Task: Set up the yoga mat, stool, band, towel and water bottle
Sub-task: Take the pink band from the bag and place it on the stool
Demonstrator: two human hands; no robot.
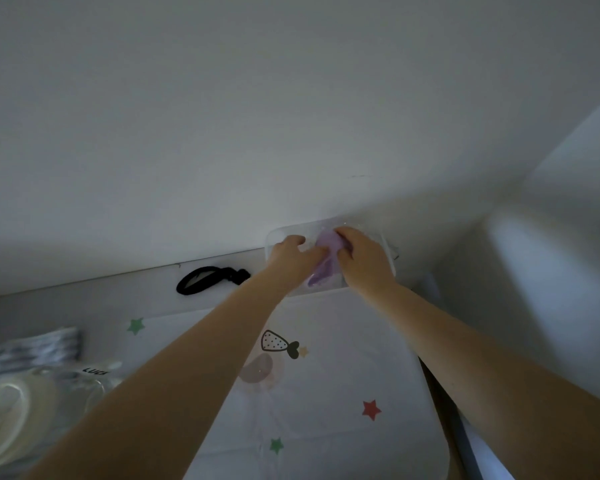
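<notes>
A purple band [323, 263] sits bunched inside a clear plastic container [274, 239] set against the wall. Both hands have hold of the band: the left hand [291, 259] curls round its left side, the right hand [362, 258] closes over its upper right, so the band lies between the two grips. Left of the left hand, a black strap [205, 279] lies on the pale surface. Below the hands spreads a white mat [326, 393] with stars. Far lower left, blurred striped cloth [35, 348].
</notes>
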